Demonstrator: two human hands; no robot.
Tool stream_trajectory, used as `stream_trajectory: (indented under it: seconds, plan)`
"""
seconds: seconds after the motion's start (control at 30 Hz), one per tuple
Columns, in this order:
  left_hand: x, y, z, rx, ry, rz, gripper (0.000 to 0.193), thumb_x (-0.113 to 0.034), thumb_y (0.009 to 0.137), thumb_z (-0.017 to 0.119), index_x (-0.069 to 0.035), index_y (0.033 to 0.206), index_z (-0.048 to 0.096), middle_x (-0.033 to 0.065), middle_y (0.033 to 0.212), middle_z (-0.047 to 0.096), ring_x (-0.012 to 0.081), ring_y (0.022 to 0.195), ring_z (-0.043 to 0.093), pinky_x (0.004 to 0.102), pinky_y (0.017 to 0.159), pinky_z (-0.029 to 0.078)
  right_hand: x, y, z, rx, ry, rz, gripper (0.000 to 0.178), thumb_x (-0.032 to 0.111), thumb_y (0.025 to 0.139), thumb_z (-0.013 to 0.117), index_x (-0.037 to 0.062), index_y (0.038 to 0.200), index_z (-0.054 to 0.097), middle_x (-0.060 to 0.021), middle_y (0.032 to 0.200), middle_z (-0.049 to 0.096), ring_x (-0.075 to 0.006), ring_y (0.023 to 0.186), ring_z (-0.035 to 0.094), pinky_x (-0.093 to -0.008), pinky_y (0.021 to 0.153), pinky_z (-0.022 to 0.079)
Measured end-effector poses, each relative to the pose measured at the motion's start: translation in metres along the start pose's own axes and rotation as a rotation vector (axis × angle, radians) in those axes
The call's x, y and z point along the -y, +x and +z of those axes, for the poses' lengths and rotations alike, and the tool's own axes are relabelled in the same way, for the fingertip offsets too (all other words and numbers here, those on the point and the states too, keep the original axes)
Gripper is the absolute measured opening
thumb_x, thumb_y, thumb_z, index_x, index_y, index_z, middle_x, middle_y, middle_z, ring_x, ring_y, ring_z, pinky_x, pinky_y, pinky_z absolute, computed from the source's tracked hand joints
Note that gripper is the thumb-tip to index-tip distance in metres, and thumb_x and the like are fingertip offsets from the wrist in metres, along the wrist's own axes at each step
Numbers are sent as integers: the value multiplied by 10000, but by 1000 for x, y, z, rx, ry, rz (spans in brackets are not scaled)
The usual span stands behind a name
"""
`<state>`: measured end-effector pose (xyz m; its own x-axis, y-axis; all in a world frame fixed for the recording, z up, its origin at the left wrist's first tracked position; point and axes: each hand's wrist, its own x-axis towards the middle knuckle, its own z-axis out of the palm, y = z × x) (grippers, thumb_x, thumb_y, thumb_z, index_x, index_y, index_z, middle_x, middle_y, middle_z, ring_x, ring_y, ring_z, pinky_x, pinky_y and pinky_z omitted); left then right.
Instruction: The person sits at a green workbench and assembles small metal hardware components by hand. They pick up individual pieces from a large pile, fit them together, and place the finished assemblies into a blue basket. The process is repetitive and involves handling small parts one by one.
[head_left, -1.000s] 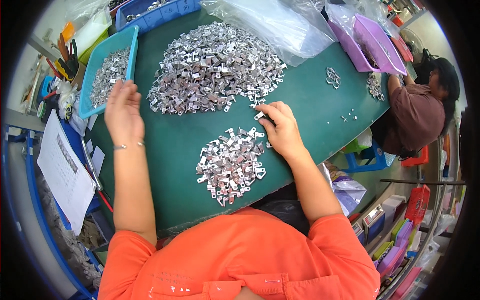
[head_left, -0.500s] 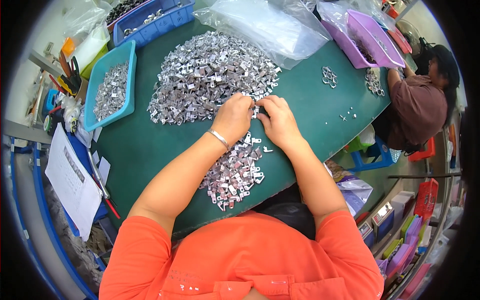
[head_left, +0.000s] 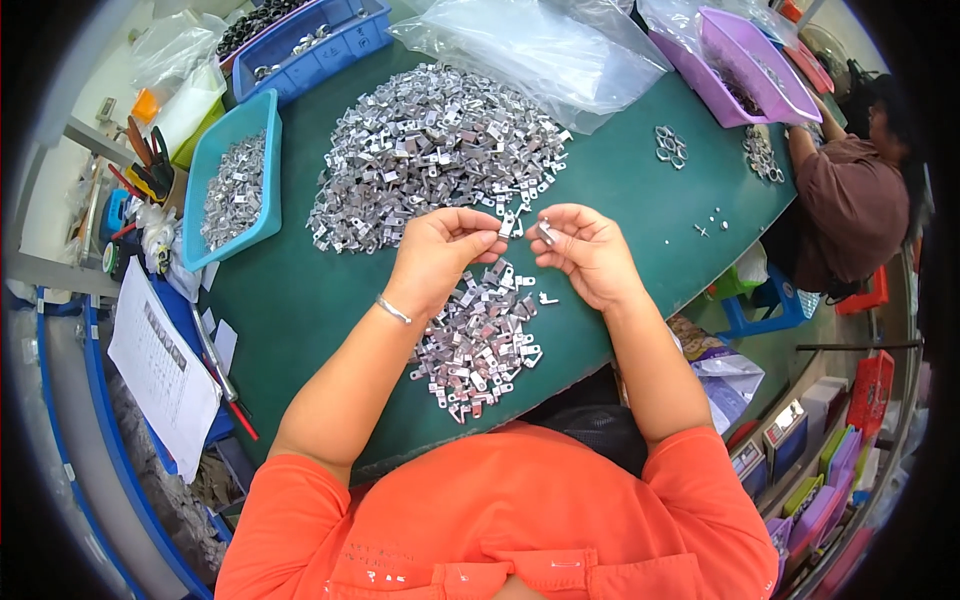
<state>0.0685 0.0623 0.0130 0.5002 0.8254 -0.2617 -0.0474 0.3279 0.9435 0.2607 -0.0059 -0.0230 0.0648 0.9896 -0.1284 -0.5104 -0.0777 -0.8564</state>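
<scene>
A large heap of small silver metal clips (head_left: 435, 150) covers the far middle of the green table (head_left: 290, 310). A smaller heap of the same clips (head_left: 478, 345) lies close to me, under my wrists. My left hand (head_left: 440, 255) and my right hand (head_left: 585, 250) meet above the table between the two heaps. The right hand's fingertips pinch a small metal clip (head_left: 545, 232). The left hand's fingertips pinch another small metal piece (head_left: 507, 228) right beside it. A thin bracelet circles my left wrist.
A light blue tray (head_left: 215, 245) of clips sits at the left, a dark blue bin (head_left: 330, 50) behind it. Clear plastic bags (head_left: 545, 50) and a purple tray (head_left: 750, 60) lie at the far side. Another person (head_left: 850, 200) works at the right end. Papers and tools lie left.
My left hand came from the large heap's left side over to my right hand. Both hands have since risen slightly and hold small pieces together between the heaps.
</scene>
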Motion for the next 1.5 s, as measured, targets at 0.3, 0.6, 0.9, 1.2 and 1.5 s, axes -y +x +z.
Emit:
stream_trajectory:
  seconds: [0.3,0.6,0.9,1.2,1.5]
  plan:
    - [-3,-26,-10,113,28,69,131,64,814,623,44,943,633,102,919,658,163,799,643,258,725,526,2,-14,4,141,11,74,186,-23,867,578,0,1052,587,-146,999,664,-187,875,655,-308,740,548]
    - [-10,-11,-4,73,893,357,101,-29,767,639,-22,861,675,74,800,630,150,702,610,266,639,488,-12,13,17,-128,-1219,-520,123,38,751,676,31,872,653,-120,844,612,-309,800,607,-366,726,500]
    - [30,38,11,-64,1087,610,199,-30,757,641,-41,953,603,145,806,584,337,791,596,419,687,489,17,4,8,131,-1021,-368,115,-18,745,649,27,849,670,-96,856,627,-228,777,627,-316,672,499]
    - [20,9,10,-97,672,741,258,82,730,624,-37,950,564,87,833,628,214,766,649,313,682,519,-2,26,5,-1,-503,-250,175,-125,762,616,-11,894,629,-69,926,631,-135,840,617,-260,762,511]
    - [17,-23,5,-52,573,851,239,124,733,634,-8,929,599,89,867,646,173,809,642,276,737,512,8,-8,21,154,-302,-323,210,-101,784,632,-16,969,583,-84,958,643,-148,884,628,-282,799,512]
